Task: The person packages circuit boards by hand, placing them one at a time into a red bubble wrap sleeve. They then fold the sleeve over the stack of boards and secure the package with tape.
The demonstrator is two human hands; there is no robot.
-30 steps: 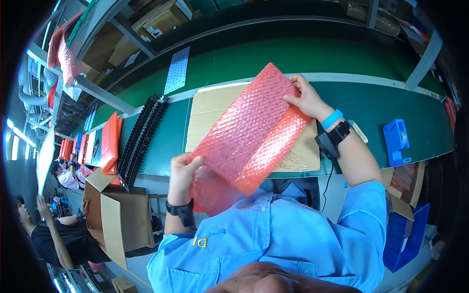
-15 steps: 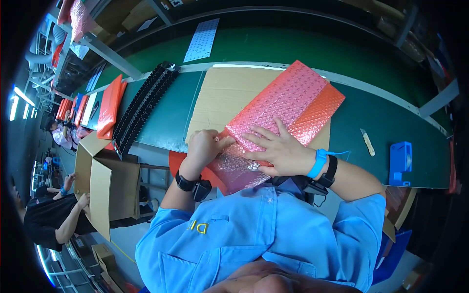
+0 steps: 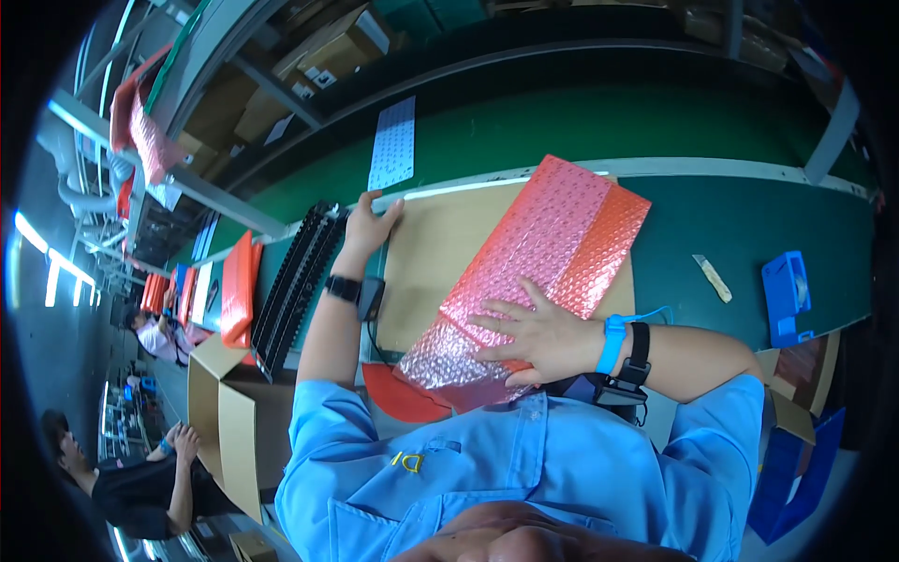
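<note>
My right hand (image 3: 538,335) lies flat with fingers spread on a pink bubble-wrap package (image 3: 534,262). The package slants across a flat piece of cardboard (image 3: 421,244) on the green table, and its near end hangs past the table edge. Part of the wrap shows orange-red on the right side. My left hand (image 3: 371,229) is stretched out at the cardboard's far left corner, thumb apart from the fingers, holding nothing. Just beyond its fingertips lies a white sheet with rows of small marks (image 3: 392,145); I cannot tell whether they touch.
Long black slotted strips (image 3: 302,276) and red bubble-wrap packages (image 3: 241,292) lie on the left. To the right are a knife (image 3: 714,278) and a blue tape dispenser (image 3: 787,298). A co-worker (image 3: 140,492) stands by a cardboard box (image 3: 229,426) at lower left.
My left hand has let go of the bubble wrap and moved away to the far left, near the white sheet. My right hand stays on the package. The view has shifted.
</note>
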